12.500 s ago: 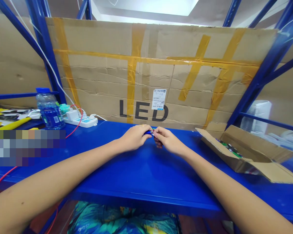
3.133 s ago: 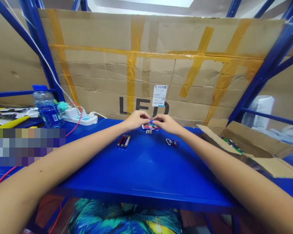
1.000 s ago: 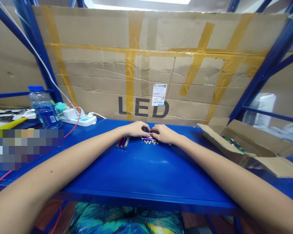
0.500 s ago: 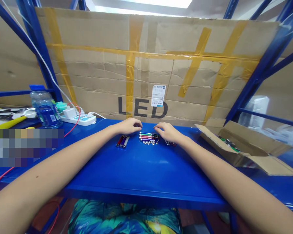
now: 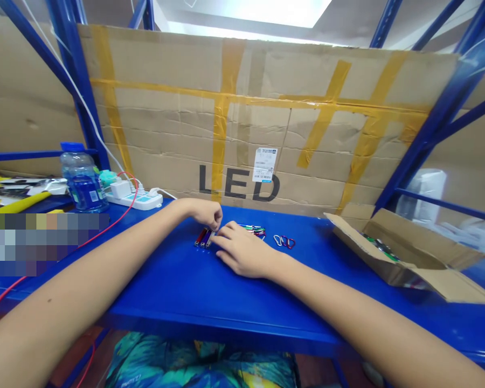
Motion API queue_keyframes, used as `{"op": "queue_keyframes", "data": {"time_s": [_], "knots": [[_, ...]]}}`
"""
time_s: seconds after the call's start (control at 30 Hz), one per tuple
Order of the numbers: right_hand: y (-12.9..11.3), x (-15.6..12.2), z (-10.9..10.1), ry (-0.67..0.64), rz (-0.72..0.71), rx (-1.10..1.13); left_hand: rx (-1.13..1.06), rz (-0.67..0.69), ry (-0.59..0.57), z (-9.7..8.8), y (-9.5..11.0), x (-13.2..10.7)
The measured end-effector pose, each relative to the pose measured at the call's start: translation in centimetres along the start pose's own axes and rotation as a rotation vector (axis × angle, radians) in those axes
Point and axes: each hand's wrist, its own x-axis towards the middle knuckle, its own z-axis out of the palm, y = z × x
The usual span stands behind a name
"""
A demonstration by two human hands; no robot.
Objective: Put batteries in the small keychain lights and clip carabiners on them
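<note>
My left hand [image 5: 208, 213] is closed with the fingers curled down, just above the far ends of a short row of slim metal tubes [image 5: 202, 238] in red, purple and silver. Whatever is in its fingers, if anything, is hidden. My right hand [image 5: 242, 249] lies low over the table, palm down, fingers apart. Its fingertips reach the silver tube at the right end of the row; whether they touch it I cannot tell. Behind this hand, a partly covered group of coloured metallic pens [image 5: 254, 229] shows. Several small carabiners [image 5: 284, 241], silver, purplish and red, lie to the right.
An open cardboard box [image 5: 412, 253] with small green and dark items stands at the right. On the left are a blue-capped bottle [image 5: 81, 180], a white power strip [image 5: 139, 201] and a red cable [image 5: 123, 218]. A tall cardboard sheet [image 5: 178, 140] backs the blue table [image 5: 194, 291].
My right hand has moved left from beside the pens to the row of tubes, uncovering the carabiners. My left hand has shifted slightly left and curled tighter. The view has tilted up slightly.
</note>
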Motion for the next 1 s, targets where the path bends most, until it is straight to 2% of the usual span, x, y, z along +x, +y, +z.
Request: {"op": "queue_keyframes", "data": {"time_s": [0.2, 0.43, 0.63, 0.83, 0.93, 1.0], "knots": [[0.1, 0.7, 1.1, 0.013, -0.077, 0.023, 0.047, -0.009, 0.042, 0.3, 0.1, 0.2], [0.4, -0.1, 0.8, -0.029, -0.041, 0.130, -0.010, -0.017, 0.107, 0.8, 0.3, 0.7], [0.5, -1.3, -1.1, -0.165, 0.078, 0.264, -0.055, 0.095, 0.030, 1.0, 2.1, 0.3], [0.1, -2.3, -3.9, -0.297, 0.189, 0.291, -0.046, 0.127, 0.037, 1.1, 4.1, -0.3], [1.6, -3.5, -5.5, -0.326, 0.310, 0.399, -0.074, 0.149, 0.123, 1.2, 4.2, -0.1], [3.5, -4.5, -6.3, -0.228, 0.378, 0.442, -0.076, 0.173, 0.253, 1.3, 4.2, 0.1]]}}
